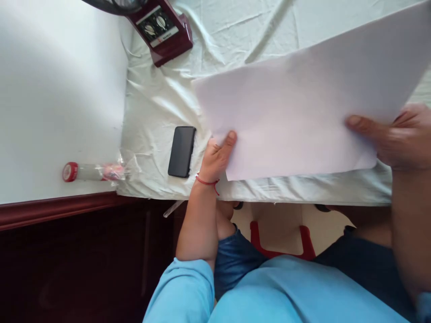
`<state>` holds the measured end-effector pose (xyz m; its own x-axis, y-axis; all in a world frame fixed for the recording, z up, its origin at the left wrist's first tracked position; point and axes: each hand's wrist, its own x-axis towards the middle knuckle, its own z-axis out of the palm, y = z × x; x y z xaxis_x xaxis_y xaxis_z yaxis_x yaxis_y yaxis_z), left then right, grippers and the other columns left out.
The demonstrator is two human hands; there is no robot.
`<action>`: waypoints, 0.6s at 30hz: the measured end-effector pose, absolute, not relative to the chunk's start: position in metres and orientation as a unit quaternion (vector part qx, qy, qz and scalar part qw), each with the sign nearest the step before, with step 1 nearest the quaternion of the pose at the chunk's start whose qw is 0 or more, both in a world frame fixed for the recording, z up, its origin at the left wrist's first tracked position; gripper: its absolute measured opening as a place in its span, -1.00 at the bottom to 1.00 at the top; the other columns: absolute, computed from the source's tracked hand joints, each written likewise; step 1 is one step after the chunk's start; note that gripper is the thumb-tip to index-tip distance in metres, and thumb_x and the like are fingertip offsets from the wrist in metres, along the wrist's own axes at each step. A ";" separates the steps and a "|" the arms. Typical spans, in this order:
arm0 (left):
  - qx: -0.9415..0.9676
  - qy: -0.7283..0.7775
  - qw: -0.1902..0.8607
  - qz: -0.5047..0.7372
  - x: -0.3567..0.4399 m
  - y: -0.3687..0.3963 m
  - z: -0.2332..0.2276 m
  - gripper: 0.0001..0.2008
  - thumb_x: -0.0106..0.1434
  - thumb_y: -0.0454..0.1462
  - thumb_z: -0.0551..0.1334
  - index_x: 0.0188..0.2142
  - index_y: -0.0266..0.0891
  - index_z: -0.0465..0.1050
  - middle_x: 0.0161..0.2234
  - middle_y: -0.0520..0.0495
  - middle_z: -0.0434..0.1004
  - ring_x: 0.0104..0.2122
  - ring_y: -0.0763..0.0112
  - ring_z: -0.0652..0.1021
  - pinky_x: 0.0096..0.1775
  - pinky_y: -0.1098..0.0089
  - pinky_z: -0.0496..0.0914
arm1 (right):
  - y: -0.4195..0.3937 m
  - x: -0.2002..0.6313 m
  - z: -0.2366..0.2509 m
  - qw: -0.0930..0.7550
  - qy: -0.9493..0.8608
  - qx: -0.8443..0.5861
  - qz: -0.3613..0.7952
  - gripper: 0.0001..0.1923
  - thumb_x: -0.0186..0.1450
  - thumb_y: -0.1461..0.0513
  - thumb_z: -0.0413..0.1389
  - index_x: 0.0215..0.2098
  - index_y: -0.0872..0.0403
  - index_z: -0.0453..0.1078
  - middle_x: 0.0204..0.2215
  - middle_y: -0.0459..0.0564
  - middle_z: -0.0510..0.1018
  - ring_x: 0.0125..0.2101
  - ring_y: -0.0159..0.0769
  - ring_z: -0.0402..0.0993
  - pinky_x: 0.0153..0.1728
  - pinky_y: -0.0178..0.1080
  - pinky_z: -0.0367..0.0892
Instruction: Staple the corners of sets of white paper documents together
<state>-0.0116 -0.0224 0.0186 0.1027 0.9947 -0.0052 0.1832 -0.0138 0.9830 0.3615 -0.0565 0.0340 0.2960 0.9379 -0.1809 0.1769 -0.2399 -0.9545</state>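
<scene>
**Two hands holding a big white sheet over a cloth-covered table**

The person is sitting at the table point(161, 103), which is wearing a pale wrinkled cloth. Both hands are gripping one large sheet of paper point(296, 107), which is hanging tilted just above the cloth, far edge running up toward the top right corner of the view.

The left hand point(215, 157) is pinching the sheet's near left corner: thumb lying on top of the paper, remaining fingers tucked under and out of sight. A red string is sitting round that wrist. The right hand point(397, 137) is blurred but is clamping the sheet's near right edge, thumb pressing on top, fingers going underneath.

A black phone point(182, 151) is lying flat on the cloth just left of the left hand, not touching it. Further left, a small tube with a red cap point(90, 172) is resting against the white surface by the table's edge. At the top, a dark red box with two dials point(160, 29) is standing on the cloth, well apart from the paper. Blue sleeves and denim are showing below the table edge, with red chair legs point(279, 242) between the knees.
</scene>
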 end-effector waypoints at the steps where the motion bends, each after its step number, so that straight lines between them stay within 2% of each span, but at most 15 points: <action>1: 0.562 0.518 0.498 0.409 -0.009 -0.024 0.022 -0.40 0.41 0.29 0.37 0.07 -0.12 0.74 0.16 -0.11 0.78 0.36 0.00 0.63 0.48 0.08 0.47 | -0.056 0.362 0.033 0.440 -0.397 -0.675 0.439 -0.21 -0.06 -0.26 0.61 -0.11 0.10 0.69 0.01 0.11 0.71 -0.08 -0.18 0.70 -0.07 -0.17 0.73; 3: 0.550 0.518 0.539 0.373 -0.004 -0.029 0.029 -0.41 0.42 0.27 0.38 0.07 -0.14 0.74 0.18 -0.10 0.77 0.39 -0.02 0.61 0.48 0.07 0.47 | -0.053 0.365 0.031 0.420 -0.348 -0.698 0.465 -0.18 -0.15 -0.26 0.63 -0.16 0.13 0.70 -0.08 0.16 0.72 -0.25 -0.19 0.69 -0.33 -0.23 0.68; 6: 0.529 0.522 0.576 0.339 0.000 -0.032 0.032 -0.46 0.43 0.22 0.40 0.07 -0.13 0.74 0.14 -0.09 0.79 0.36 -0.03 0.63 0.41 0.07 0.56 | -0.051 0.369 0.030 0.405 -0.292 -0.716 0.487 -0.21 -0.17 -0.22 0.65 -0.18 0.14 0.70 -0.17 0.18 0.72 -0.38 -0.19 0.65 -0.51 -0.27 0.60; 9: 0.512 0.517 0.596 0.338 -0.002 -0.028 0.024 -0.40 0.31 0.30 0.45 -0.07 -0.15 0.73 -0.08 -0.14 0.82 0.17 -0.05 0.73 0.20 0.05 0.71 | -0.053 0.375 0.034 0.380 -0.286 -0.723 0.502 -0.35 -0.02 -0.09 0.63 -0.10 0.09 0.69 -0.07 0.14 0.73 -0.33 -0.21 0.68 -0.46 -0.30 0.62; 11: 0.496 0.514 0.604 0.353 -0.006 -0.022 0.016 -0.33 0.21 0.40 0.46 -0.24 -0.16 0.66 -0.35 -0.13 0.70 -0.14 0.02 0.77 -0.13 0.11 0.76 | -0.055 0.381 0.037 0.330 -0.297 -0.736 0.511 -0.38 0.04 -0.07 0.61 -0.04 0.05 0.68 0.00 0.12 0.73 -0.29 -0.19 0.70 -0.42 -0.31 0.64; 13: 0.476 0.527 0.591 0.382 -0.009 -0.016 0.008 -0.32 0.18 0.42 0.46 -0.36 -0.14 0.54 -0.53 -0.02 0.45 -0.46 0.28 0.59 -0.47 0.29 0.55 | -0.058 0.389 0.039 0.280 -0.307 -0.747 0.520 -0.35 0.04 -0.12 0.60 -0.04 0.04 0.67 0.01 0.14 0.73 -0.28 -0.13 0.71 -0.44 -0.28 0.64; 14: 0.469 0.536 0.577 0.399 -0.010 -0.013 0.005 -0.32 0.19 0.42 0.45 -0.38 -0.13 0.49 -0.56 0.04 0.34 -0.55 0.40 0.45 -0.55 0.35 0.40 | -0.059 0.392 0.040 0.262 -0.309 -0.749 0.524 -0.32 0.01 -0.15 0.61 -0.06 0.05 0.67 -0.01 0.15 0.73 -0.30 -0.10 0.71 -0.47 -0.26 0.62; 16: 0.471 0.550 0.539 0.430 -0.011 -0.010 0.002 -0.35 0.22 0.40 0.45 -0.33 -0.11 0.48 -0.54 0.09 0.25 -0.58 0.49 0.28 -0.57 0.39 0.23 | -0.061 0.398 0.040 0.233 -0.312 -0.746 0.541 -0.26 -0.06 -0.20 0.61 -0.09 0.06 0.68 -0.03 0.18 0.73 -0.32 -0.03 0.71 -0.49 -0.20 0.62; 18: 0.489 0.555 0.501 0.449 -0.009 -0.009 0.002 -0.39 0.25 0.36 0.45 -0.18 -0.09 0.55 -0.47 0.08 0.34 -0.52 0.46 0.33 -0.49 0.38 0.27 | -0.062 0.401 0.040 0.200 -0.313 -0.738 0.563 -0.20 -0.12 -0.25 0.61 -0.10 0.06 0.68 -0.05 0.19 0.73 -0.33 0.04 0.71 -0.49 -0.13 0.63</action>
<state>-0.0092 -0.0093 0.0018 -0.0197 0.9929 -0.1170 0.0946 0.1183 0.9885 0.4007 -0.0617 0.0403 0.1698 0.6875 -0.7060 0.2361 -0.7240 -0.6482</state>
